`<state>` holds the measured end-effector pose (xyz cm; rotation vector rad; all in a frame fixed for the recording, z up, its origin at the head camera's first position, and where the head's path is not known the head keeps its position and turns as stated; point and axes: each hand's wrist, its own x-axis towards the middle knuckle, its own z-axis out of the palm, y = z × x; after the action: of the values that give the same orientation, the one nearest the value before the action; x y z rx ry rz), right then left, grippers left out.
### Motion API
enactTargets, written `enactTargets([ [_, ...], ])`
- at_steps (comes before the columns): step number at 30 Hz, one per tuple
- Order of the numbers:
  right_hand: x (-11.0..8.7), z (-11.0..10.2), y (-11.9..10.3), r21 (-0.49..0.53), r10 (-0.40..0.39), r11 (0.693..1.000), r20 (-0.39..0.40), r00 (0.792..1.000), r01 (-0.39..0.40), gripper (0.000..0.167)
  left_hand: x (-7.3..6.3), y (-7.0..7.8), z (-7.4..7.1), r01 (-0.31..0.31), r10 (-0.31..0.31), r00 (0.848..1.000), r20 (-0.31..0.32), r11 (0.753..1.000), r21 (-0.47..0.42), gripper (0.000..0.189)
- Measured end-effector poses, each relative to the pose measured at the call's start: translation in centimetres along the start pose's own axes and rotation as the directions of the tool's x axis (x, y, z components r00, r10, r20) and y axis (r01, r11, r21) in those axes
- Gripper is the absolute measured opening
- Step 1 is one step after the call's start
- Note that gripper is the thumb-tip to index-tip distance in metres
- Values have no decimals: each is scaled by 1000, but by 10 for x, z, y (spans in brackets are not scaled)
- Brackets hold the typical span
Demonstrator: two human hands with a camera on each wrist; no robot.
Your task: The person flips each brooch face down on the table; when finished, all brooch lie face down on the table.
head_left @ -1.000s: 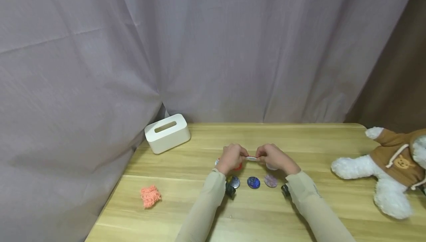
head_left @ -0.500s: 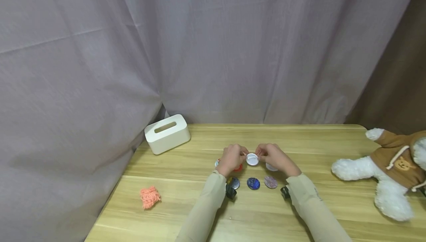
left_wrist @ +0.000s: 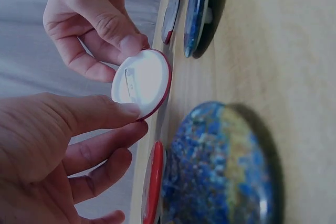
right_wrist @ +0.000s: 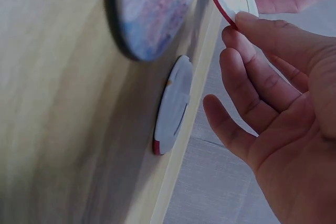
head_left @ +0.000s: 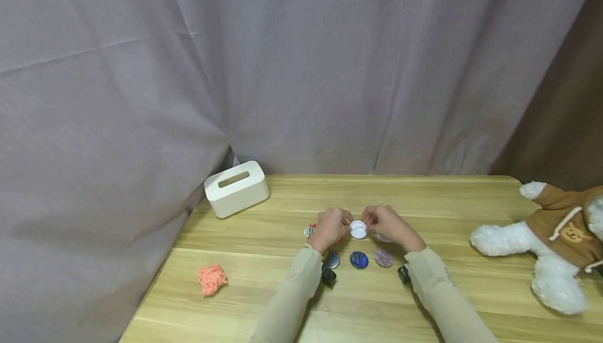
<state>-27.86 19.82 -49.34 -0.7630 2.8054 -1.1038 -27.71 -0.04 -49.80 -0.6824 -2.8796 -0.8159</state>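
A round pin badge (head_left: 358,229) with a red rim shows its white back and metal pin to the head camera. My left hand (head_left: 332,228) pinches its left edge between thumb and fingers, and my right hand (head_left: 388,226) pinches the right edge. In the left wrist view the badge's back (left_wrist: 144,85) is tilted, held just over the table. Nearer me lie a blue badge (head_left: 359,259), a pinkish-purple badge (head_left: 383,258) and a silvery badge (head_left: 332,259) partly behind my left wrist. A striped badge (head_left: 309,230) sits left of my left hand. A face-down white badge (right_wrist: 176,103) lies under my right hand.
On the wooden table (head_left: 358,306), a coral yarn bundle (head_left: 212,279) lies at left and a white tissue box (head_left: 237,189) stands at back left. A plush toy (head_left: 556,238) in a brown hoodie lies at right. Grey curtain (head_left: 301,70) hangs behind.
The held badge has turned from edge-on to showing its white back, and has come slightly lower and nearer. Both hands keep their pinch with little movement.
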Motion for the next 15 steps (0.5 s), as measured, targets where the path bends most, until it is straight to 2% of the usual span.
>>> enactTargets([
  [6, 2, 5, 1, 11, 11, 1000, 25, 1000, -11, 23, 0, -2, 2, 36, -35, 998, 50, 999, -8, 20],
  [15, 1, 9, 3, 3, 48, 999, 55, 997, -48, 29, 1, 2, 4, -2, -4, 996, 92, 998, 71, 26],
])
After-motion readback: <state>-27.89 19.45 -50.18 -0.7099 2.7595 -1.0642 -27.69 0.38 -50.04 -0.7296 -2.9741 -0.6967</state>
